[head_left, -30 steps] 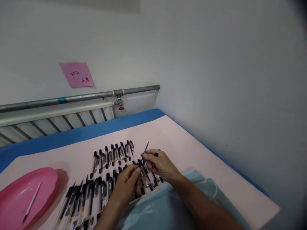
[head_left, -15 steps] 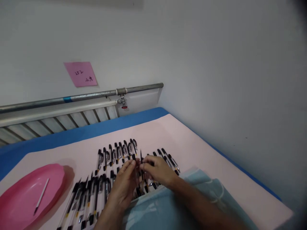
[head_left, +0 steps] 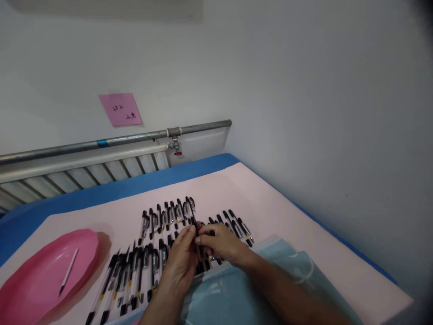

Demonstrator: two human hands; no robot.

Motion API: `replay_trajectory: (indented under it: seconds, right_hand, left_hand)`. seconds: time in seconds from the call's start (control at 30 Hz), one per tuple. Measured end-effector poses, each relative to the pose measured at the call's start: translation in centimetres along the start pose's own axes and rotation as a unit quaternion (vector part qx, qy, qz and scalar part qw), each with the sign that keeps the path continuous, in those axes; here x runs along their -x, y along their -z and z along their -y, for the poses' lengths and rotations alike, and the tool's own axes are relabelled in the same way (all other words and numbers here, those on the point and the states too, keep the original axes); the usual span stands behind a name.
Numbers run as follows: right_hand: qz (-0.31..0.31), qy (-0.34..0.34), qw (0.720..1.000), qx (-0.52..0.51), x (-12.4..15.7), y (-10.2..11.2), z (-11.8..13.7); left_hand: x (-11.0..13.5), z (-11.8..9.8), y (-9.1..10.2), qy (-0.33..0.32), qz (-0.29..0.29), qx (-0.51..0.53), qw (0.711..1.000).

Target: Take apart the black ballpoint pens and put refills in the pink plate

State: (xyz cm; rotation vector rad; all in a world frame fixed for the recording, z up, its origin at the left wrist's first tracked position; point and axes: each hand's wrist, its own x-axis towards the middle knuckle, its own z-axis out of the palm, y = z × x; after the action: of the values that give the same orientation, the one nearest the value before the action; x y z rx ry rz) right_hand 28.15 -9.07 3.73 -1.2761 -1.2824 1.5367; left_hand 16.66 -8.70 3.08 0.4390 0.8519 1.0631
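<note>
Close together above the pens, my two hands meet at a dark pen [head_left: 194, 220]. My left hand [head_left: 181, 259] is closed, thumb and fingers pinching it upright. From the right side, my right hand [head_left: 223, 243] is also closed, its fingertips pressed against the same pen. A small black end [head_left: 212, 233] shows between my right fingers; its kind is unclear. Around and under the hands lie several clear-barrelled pens with black caps, in a back row [head_left: 167, 215], a front left group [head_left: 131, 271] and a right group [head_left: 237, 223]. My hands partly cover some of them.
A pink plastic tray [head_left: 37, 275] at the left holds a white pen refill [head_left: 69, 271] with a dark tip. Light blue cloth [head_left: 233, 293] covers the near edge. The pink tabletop [head_left: 280, 212] meets a wall at right; a radiator [head_left: 84, 175] and pipe run behind.
The view has shifted slightly, so the tray and left pens appear further right. My right hand has come closer to my left, and the pointed dark piece it held upright no longer shows separately.
</note>
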Motion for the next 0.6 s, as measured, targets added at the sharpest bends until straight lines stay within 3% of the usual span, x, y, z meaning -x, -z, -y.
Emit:
replay_trajectory:
  seconds: [0.1, 0.17, 0.23, 0.37, 0.5, 0.6]
  right_hand:
    - [-0.029, -0.006, 0.999, -0.024, -0.1, 0.7, 0.0]
    - [-0.072, -0.007, 0.997, -0.033, -0.7, 1.7, 0.1]
    - [-0.122, -0.012, 0.992, -0.029, -1.7, 2.9, 0.4]
    - [-0.138, -0.034, 0.99, 0.009, -5.1, 4.9, 1.8]
    - [-0.125, -0.103, 0.985, 0.062, -9.0, 5.4, 2.4]
    - [-0.109, -0.149, 0.978, 0.099, -11.2, 5.1, 2.0]
  left_hand:
    - [0.7, -0.1, 0.3, -0.038, -0.027, -0.021, 0.999]
    - [1.9, 0.1, 0.8, -0.08, -0.074, -0.086, 0.99]
    - [3.2, 0.7, 1.2, -0.106, -0.077, -0.176, 0.976]
    - [5.0, 2.8, 1.4, -0.106, 0.063, -0.32, 0.939]
    - [4.8, 4.1, 1.4, -0.214, 0.128, -0.455, 0.855]
    - [4.3, 4.2, 1.9, -0.229, 0.181, -0.527, 0.798]
